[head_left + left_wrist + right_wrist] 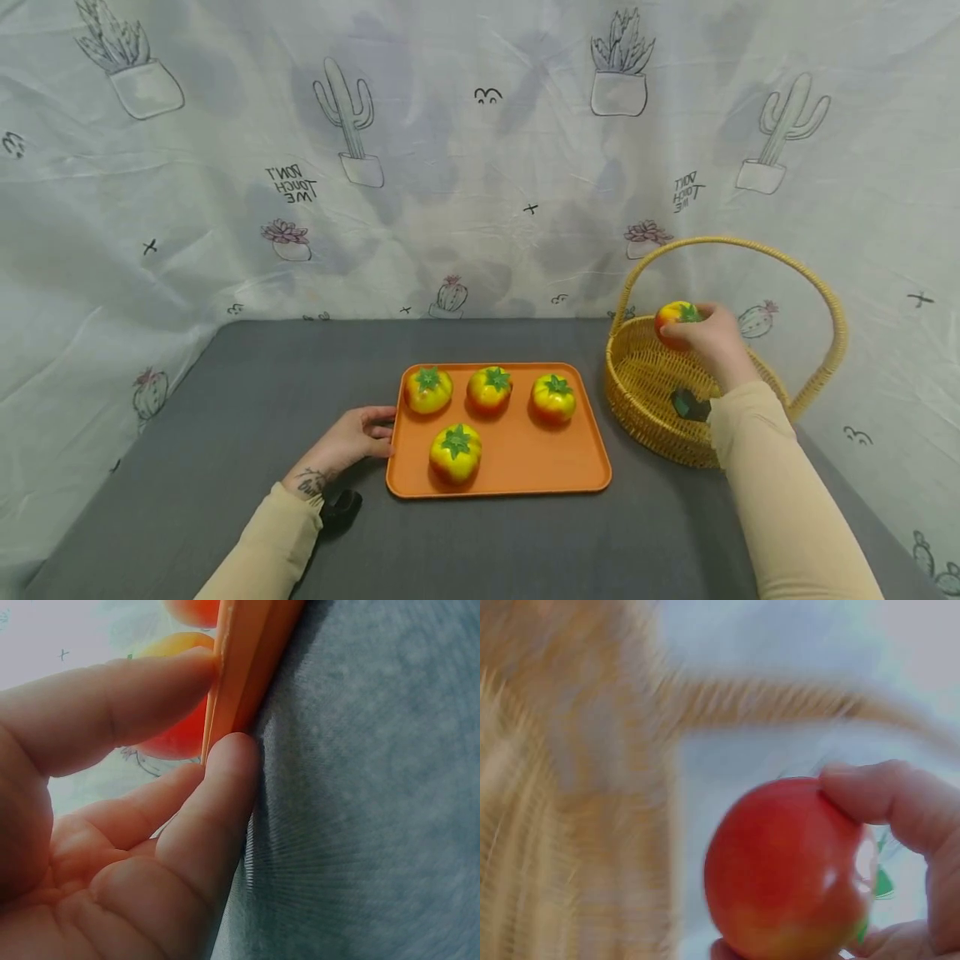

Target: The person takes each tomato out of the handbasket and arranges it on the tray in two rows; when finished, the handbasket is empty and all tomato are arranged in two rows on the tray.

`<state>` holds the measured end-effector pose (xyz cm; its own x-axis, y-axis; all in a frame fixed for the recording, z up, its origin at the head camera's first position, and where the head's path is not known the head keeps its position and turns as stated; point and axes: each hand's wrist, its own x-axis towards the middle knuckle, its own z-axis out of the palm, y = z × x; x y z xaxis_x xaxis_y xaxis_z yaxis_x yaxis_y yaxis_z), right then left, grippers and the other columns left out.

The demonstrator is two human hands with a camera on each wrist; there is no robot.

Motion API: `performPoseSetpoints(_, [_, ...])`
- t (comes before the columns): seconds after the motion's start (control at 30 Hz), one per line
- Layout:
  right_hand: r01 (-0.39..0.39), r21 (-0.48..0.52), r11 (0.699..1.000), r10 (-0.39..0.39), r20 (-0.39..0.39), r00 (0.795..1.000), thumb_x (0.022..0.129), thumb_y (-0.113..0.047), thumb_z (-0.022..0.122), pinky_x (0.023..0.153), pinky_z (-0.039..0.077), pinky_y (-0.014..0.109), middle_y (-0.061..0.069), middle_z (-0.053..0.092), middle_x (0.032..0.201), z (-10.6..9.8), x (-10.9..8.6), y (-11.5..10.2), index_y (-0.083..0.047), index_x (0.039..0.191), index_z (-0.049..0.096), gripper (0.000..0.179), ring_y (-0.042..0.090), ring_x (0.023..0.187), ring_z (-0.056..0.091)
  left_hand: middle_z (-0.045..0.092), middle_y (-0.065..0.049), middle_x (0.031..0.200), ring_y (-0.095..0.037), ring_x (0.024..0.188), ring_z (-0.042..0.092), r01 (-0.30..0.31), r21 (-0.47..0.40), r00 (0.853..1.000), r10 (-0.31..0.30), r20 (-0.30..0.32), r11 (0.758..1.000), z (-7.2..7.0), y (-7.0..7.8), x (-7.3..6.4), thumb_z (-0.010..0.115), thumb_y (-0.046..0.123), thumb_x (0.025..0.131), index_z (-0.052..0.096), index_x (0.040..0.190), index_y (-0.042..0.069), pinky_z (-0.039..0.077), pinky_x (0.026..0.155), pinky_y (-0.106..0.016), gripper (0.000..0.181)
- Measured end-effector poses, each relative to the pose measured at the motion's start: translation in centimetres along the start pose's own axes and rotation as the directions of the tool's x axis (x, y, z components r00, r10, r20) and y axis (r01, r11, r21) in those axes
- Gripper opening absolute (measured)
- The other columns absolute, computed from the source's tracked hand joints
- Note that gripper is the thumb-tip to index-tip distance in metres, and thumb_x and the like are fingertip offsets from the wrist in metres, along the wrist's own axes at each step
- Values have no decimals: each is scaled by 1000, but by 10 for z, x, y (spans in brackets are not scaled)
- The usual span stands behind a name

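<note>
In the head view, my right hand point(712, 337) grips a red-and-yellow tomato point(675, 323) with a green leafy top, above the wicker basket point(626, 392). The right wrist view shows the thumb against one side of that tomato point(787, 870). My left hand point(360, 437) touches the left edge of an orange tray point(540, 458), its fingertips and thumb right at the rim. Several similar tomatoes lie on the tray: a back-left one point(429, 392), a back-middle one point(489, 390), a right one point(553, 398) and a front one point(455, 454).
The basket's tall arched handle point(750, 243) rises around my right hand. Grey cloth point(315, 367) covers the table. Behind it hangs a pale curtain point(465, 167) printed with cacti. Dark devices sit at both wrists, the left device point(341, 510) close over the table.
</note>
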<state>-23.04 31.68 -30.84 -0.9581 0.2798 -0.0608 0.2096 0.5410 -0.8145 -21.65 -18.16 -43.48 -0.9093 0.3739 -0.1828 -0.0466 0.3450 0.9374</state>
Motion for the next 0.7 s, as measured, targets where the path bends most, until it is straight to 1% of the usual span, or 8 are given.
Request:
performPoseSetpoints(0.1, [135, 120, 984, -136, -1, 991, 85, -27, 66, 94, 44, 31, 17, 30, 142, 12, -25, -18, 2, 146, 17, 83, 25, 115, 43, 49, -27, 128, -27, 103, 58, -7, 9, 1000, 7, -2, 1000, 0, 1, 1, 68, -4, 75, 38, 134, -10, 54, 77, -31, 67])
performPoseSetpoints(0.2, [254, 297, 920, -281, 51, 958, 84, -11, 67, 81, 47, 16, -1, 41, 128, 38, -50, -28, 0, 143, 25, 74, 8, 101, 49, 48, -27, 130, -26, 104, 58, 1, 16, 1000, -1, -11, 1000, 0, 1, 2, 68, -4, 74, 39, 134, -10, 54, 77, -30, 67])
performPoseSetpoints(0.27, [269, 409, 872, -348, 130, 928, 80, -1, 68, 77, 47, 13, -8, 43, 118, 61, -63, -30, 2, 140, 30, 71, 3, 95, 51, 47, -28, 130, -27, 104, 58, -4, 16, 1000, 4, -7, 1000, -1, 1, 2, 68, -3, 75, 38, 135, -10, 54, 77, -29, 67])
performPoseSetpoints(0.33, [255, 458, 852, -386, 221, 896, 77, 2, 69, 79, 48, 16, -3, 46, 120, 86, -74, -29, 3, 138, 32, 71, 4, 96, 52, 46, -28, 132, -28, 105, 57, -11, 14, 1000, 11, -1, 1000, -1, 1, 2, 69, -3, 75, 38, 135, -11, 54, 77, -29, 68])
performPoseSetpoints(0.43, [216, 452, 865, -400, 364, 841, 73, 1, 73, 81, 49, 21, 10, 48, 124, 121, -88, -22, 3, 135, 35, 73, 9, 97, 54, 45, -29, 133, -29, 107, 56, -19, 12, 1000, 19, 10, 1000, -1, 0, 1, 69, -3, 75, 37, 135, -11, 54, 78, -29, 68])
performPoseSetpoints(0.53, [193, 396, 898, -382, 481, 789, 72, -5, 76, 83, 48, 26, 18, 47, 128, 146, -97, -14, 3, 136, 36, 76, 15, 102, 53, 45, -28, 133, -28, 106, 56, -11, 5, 1000, 11, 7, 1000, -1, 1, 1, 69, -3, 75, 37, 135, -11, 54, 77, -29, 69])
performPoseSetpoints(0.6, [207, 332, 920, -363, 528, 767, 71, -9, 78, 86, 46, 28, 17, 48, 129, 158, -100, -9, 2, 135, 38, 76, 18, 105, 52, 45, -28, 132, -27, 105, 57, -6, 4, 1000, 6, 7, 1000, 0, 2, 1, 69, -3, 75, 37, 135, -11, 54, 77, -28, 69])
performPoseSetpoints(0.7, [254, 246, 936, -350, 551, 758, 70, -13, 79, 91, 43, 32, 13, 50, 129, 170, -103, -2, 1, 133, 42, 74, 20, 108, 51, 44, -28, 133, -27, 105, 57, -7, 2, 1000, 7, 7, 1000, 0, 2, 1, 69, -4, 75, 37, 135, -11, 54, 76, -28, 69])
